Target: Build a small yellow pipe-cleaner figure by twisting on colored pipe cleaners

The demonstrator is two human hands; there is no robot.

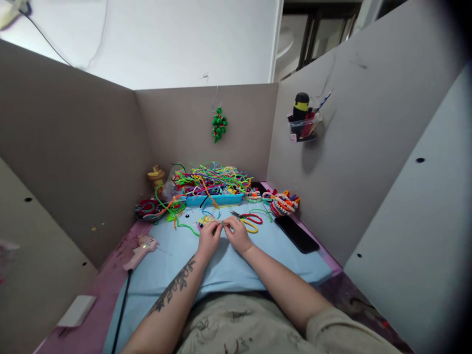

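My left hand [209,238] and my right hand [238,234] meet over the middle of the light blue cloth [173,265]. The fingers of both are closed in a pinch, tips nearly touching. Whatever small thing lies between them is too small to make out. Just behind my left fingers lies a small yellow, multicoloured cord piece [205,220]; I cannot tell whether it is joined to what I pinch. Scissors [254,219] with a red and a yellow handle loop rest right beside my right hand. A green cord [188,226] trails on the left.
A blue tray [221,199] heaped with coloured cords [212,178] stands at the back. On the left lies a pink glue gun [142,251] with a black cable. To the right are a black phone [296,234] and a striped woven piece [283,202]. Grey panels [243,123] enclose the table.
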